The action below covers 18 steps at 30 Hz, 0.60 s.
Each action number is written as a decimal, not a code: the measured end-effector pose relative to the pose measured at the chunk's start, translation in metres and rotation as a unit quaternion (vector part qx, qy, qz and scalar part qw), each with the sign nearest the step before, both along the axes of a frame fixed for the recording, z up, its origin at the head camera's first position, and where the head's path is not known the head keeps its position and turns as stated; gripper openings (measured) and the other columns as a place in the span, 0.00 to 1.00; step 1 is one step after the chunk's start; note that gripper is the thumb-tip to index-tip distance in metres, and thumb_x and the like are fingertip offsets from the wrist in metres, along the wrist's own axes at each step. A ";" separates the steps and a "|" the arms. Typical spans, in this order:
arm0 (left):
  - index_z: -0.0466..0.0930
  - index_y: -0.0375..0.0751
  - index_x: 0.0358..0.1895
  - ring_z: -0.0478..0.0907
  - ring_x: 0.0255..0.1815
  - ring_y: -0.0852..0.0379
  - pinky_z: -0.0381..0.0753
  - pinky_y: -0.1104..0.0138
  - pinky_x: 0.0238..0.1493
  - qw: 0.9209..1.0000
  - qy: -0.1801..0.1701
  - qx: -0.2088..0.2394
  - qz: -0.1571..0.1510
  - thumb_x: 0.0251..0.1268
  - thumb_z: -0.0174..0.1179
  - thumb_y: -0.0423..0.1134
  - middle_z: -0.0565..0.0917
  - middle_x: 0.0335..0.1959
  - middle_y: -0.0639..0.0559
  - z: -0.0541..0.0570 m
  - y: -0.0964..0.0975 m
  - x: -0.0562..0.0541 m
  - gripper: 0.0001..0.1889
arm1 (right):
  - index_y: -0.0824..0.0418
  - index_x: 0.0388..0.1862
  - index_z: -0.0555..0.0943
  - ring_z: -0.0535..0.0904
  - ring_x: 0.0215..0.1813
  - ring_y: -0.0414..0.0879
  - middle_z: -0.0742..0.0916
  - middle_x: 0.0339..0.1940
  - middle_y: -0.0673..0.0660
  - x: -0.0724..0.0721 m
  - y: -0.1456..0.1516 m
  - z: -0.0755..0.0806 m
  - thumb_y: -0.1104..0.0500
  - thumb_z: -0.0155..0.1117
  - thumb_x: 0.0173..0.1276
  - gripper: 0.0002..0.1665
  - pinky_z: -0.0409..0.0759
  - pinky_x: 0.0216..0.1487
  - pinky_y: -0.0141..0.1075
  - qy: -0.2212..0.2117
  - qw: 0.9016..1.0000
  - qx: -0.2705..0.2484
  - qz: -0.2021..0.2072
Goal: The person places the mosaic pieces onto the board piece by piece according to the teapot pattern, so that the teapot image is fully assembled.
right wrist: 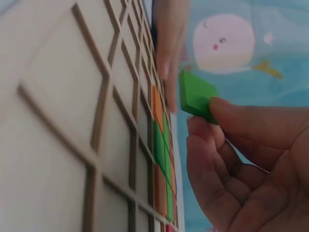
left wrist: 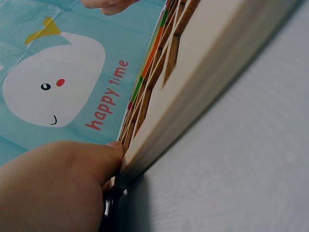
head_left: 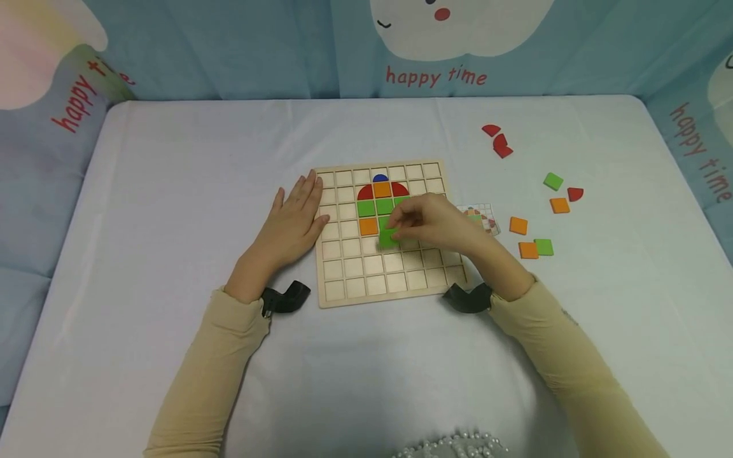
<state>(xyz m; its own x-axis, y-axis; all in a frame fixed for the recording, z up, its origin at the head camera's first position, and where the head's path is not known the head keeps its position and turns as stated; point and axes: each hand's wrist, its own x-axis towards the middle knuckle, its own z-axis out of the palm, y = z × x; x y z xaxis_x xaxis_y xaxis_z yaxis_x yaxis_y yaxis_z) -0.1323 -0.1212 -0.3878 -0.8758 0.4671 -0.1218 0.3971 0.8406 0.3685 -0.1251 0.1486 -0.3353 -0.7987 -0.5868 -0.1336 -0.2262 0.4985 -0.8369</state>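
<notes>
My right hand pinches a green square tile between thumb and fingers, above the wooden grid board. In the head view the held tile overlaps the board's middle. My left hand lies with fingers extended along the board's left edge, thumb at the rim. Set in the grid are a blue half-round piece, an orange square flanked by red quarter-round pieces, a row of green squares, and another orange square below. My right hand hides part of the grid.
Partly behind my right hand, a printed pattern card lies at the board's right side. Farther right are loose orange squares, green squares and a red piece. More red pieces lie toward the back.
</notes>
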 end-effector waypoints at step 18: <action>0.35 0.34 0.75 0.32 0.76 0.48 0.29 0.49 0.70 1.000 0.001 0.003 0.001 0.77 0.35 0.48 0.35 0.76 0.43 0.000 0.001 0.000 0.34 | 0.63 0.33 0.84 0.78 0.32 0.44 0.85 0.29 0.52 0.003 -0.021 -0.015 0.66 0.68 0.60 0.03 0.77 0.38 0.35 -0.005 0.999 0.035 -0.003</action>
